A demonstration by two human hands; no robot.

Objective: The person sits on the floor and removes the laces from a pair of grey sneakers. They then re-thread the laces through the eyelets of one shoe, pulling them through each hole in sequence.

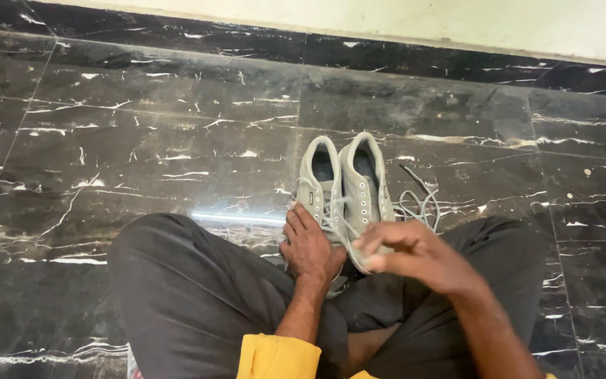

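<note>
Both hands (359, 253) rest on grey shoes (345, 186).

Home interior, black marble floor (142, 140), cream wall (457, 21)

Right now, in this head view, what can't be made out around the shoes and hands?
- Toes of both grey shoes: covered by the left hand and right hand.
- Right hand's fingertips: motion-blurred, so its grip on the laces is unclear.
- Shoe soles: face the black marble floor, unseen.
- Inside of the shoes: too dark.
- Both forearms and the yellow sleeve: cut off by the bottom edge.
</note>
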